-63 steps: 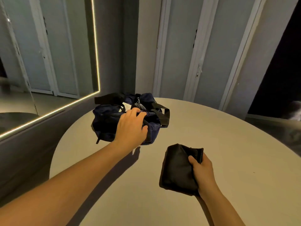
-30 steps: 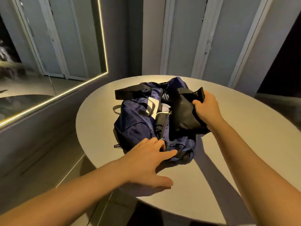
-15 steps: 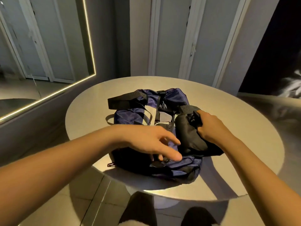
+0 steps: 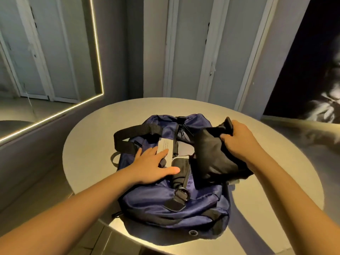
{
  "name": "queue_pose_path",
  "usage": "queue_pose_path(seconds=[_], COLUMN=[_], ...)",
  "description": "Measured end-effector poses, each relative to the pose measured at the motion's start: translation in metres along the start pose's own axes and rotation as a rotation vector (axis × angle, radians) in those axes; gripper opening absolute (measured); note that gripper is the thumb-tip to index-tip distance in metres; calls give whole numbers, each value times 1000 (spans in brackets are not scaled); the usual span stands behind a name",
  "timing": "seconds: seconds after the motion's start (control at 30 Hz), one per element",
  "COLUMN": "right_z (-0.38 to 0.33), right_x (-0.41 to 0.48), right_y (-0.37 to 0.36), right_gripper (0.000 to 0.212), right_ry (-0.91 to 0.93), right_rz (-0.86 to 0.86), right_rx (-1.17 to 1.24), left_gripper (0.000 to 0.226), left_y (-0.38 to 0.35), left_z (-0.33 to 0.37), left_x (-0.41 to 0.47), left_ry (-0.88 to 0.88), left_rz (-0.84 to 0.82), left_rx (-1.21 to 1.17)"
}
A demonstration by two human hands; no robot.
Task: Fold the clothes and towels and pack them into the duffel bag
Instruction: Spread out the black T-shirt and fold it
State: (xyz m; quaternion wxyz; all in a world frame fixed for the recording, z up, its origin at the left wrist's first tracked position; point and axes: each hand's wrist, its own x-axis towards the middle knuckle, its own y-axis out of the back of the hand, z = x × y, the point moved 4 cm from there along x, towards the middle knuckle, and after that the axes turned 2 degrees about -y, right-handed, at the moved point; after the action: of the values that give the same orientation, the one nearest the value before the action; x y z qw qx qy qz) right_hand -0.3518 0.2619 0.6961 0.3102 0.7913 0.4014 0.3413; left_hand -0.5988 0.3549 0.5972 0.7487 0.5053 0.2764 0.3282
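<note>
Head view — navy duffel bag [image 4: 171, 201] lies on the round table [image 4: 88, 144]. Left hand [image 4: 149, 166] presses flat on the bag, fingers straight. Right hand [image 4: 239, 142] grips a folded black garment [image 4: 211, 159] — held over the bag's right side.

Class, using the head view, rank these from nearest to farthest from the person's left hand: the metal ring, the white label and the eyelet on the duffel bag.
1. White label: on top of the duffel bag, at the fingertips of the left hand.
2. Metal ring: midway down the bag, past the thumb, nearer the person.
3. Eyelet: at the bag's near end.
</note>
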Motion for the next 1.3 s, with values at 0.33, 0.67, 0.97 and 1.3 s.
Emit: queue_pose_path(seconds=[0.33, 0.67, 0.97, 1.3], right_z=[21, -32, -15, -3], right_x=[-16, 51, 53, 66], right_y=[-36, -47, -83, -103], right_gripper=[21, 31, 35, 36], right_ry=[24, 21, -54, -51], right_rz=[-227, -60, -207, -329], right_rx=[-347, 20, 75, 74], left_gripper=[84, 45, 56, 45], left_y=[8, 60, 58, 77], left_z=[21, 21, -3, 13], left_x=[-48, -20, -22, -6], left_ry=[20, -50, -92, -188], left_rz=[-114, -43, -46, 116], left_rx=[97, 186, 123, 278])
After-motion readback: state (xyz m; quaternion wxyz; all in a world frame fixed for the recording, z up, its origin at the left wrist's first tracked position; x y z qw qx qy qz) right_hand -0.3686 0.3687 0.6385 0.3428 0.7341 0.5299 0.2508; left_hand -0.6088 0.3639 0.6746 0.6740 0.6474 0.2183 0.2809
